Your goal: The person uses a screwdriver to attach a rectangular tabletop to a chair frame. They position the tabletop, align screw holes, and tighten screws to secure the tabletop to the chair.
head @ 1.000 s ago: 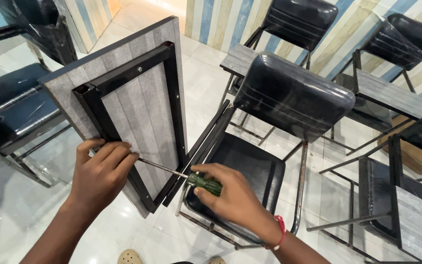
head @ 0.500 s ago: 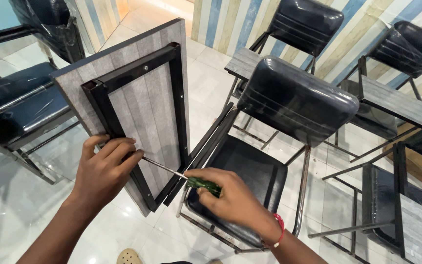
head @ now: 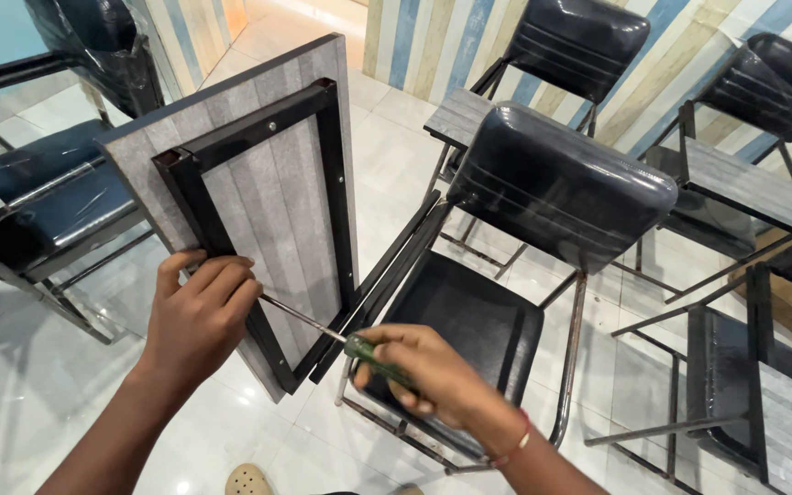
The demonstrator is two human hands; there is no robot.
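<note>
Screwdriver [head: 359,348], gripped by right hand [head: 433,380], meets the frame edge [head: 231,266] under the curled left hand [head: 199,316].

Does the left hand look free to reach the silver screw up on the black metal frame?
Probably yes: the left hand rests low on the black metal frame, and nothing covers the silver screw above.

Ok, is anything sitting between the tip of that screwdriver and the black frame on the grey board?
Nothing separate shows there. The right hand grips the green-handled screwdriver, whose shaft runs to the black frame on the grey board. The left hand wraps over the tip, hiding the contact point.
</note>
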